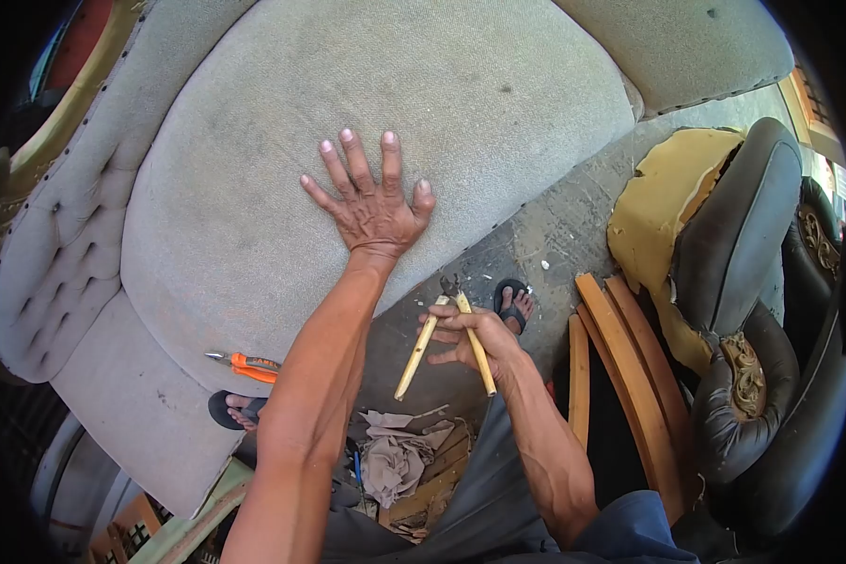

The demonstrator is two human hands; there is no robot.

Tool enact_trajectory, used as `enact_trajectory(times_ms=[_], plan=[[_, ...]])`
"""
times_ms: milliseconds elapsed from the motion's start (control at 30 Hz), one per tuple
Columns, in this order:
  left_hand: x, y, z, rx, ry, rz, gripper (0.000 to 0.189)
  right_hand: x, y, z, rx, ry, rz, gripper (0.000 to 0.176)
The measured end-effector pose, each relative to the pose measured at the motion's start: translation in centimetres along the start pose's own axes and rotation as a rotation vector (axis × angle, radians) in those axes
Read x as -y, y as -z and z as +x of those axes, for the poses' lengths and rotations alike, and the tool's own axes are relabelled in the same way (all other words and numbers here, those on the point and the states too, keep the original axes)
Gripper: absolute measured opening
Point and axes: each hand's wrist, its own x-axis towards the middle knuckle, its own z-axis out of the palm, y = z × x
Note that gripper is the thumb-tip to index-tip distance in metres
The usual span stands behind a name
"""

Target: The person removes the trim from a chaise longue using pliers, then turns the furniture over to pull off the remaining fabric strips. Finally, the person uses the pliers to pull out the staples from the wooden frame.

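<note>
My left hand (376, 207) lies palm down with fingers spread on the grey fabric seat of a sofa (254, 141). Lower and to the right, over the floor, my right hand (484, 343) is closed around two slim yellow sticks. One stick (479, 352) crosses my palm, and the other stick (415, 357) hangs from my fingers on the left. Dark tips seem to show at their upper ends, too small to make out. Pliers with orange handles (254, 365) rest on the sofa's front part, left of my left forearm.
Curved wooden pieces (630, 385) lean at the right beside dark leather furniture parts (743, 226) and yellow foam (667, 197). Crumpled fabric scraps (395, 461) lie between my legs. The tufted sofa back (66, 244) rises at the left. Small debris dots the grey floor (564, 226).
</note>
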Motion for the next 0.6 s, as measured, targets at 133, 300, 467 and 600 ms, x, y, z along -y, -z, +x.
enact_trajectory(times_ms=[133,300,467,600], plan=[[0.1,-0.2,-0.1,-0.002,0.001,0.007,0.074,2.0,-0.4,0.2,0.088,-0.058,0.013,0.029],[0.1,-0.3,-0.2,-0.006,-0.006,0.002,0.075,3.5,-0.9,0.2,0.056,-0.091,-0.033,0.028],[0.2,-0.4,0.0,-0.017,-0.011,-0.023,0.076,2.5,-0.4,1.6,-0.022,-0.021,-0.013,0.027],[0.2,-0.1,0.1,-0.013,-0.012,-0.021,0.078,0.3,-3.1,1.6,-0.129,0.007,0.065,0.023]])
